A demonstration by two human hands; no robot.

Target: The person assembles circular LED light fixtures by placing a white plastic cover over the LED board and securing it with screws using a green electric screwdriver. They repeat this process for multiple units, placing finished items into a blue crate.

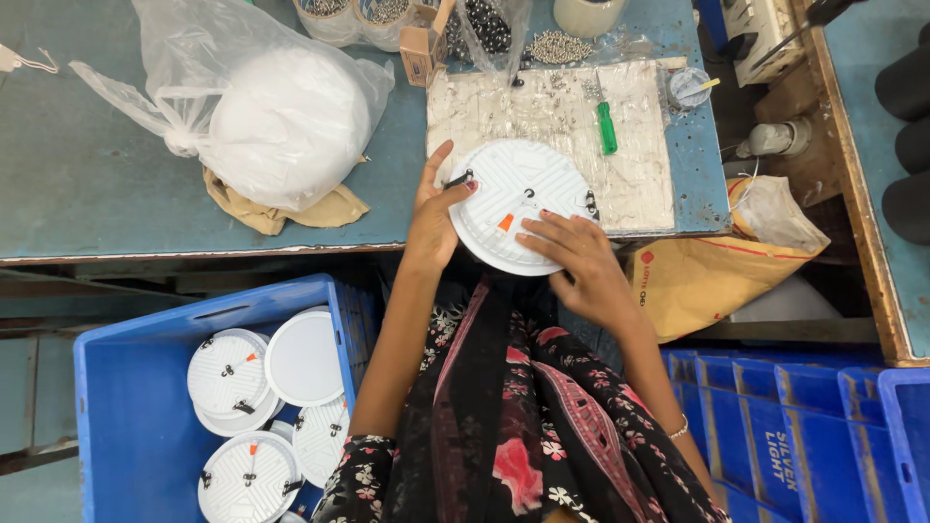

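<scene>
Both hands rest on a round white light housing (518,203) that lies back side up at the near edge of the workbench (97,184). Left hand (433,215) curls around the housing's left rim, thumb pressing near a black spring clip (458,179); right hand (581,261) lies flat and spread on the lower right of the housing, fingers beside a small orange tab (505,222). Neither hand lifts it.

Nearest, at lower left, a blue plastic crate (126,426) holds more round white housings (232,373), some showing black clips and orange tabs, one turned smooth side up. At lower right sit stacked blue crates (775,436) with white lettering on the side. Just right of the housing, below the bench edge, leans a tan paper sack (702,276) with a red mark and a strip of print.

On the bench, the housing overlaps a worn whitish work mat (552,126) bearing a green-handled screwdriver (606,128). Further left lies a clear plastic bag (262,107), knotted, holding something white and rounded, on crumpled brown paper (291,208). At the far edge stand a small brown carton (418,53), a bag of dark beads (484,24) and a heap of silvery screws (559,46).
</scene>
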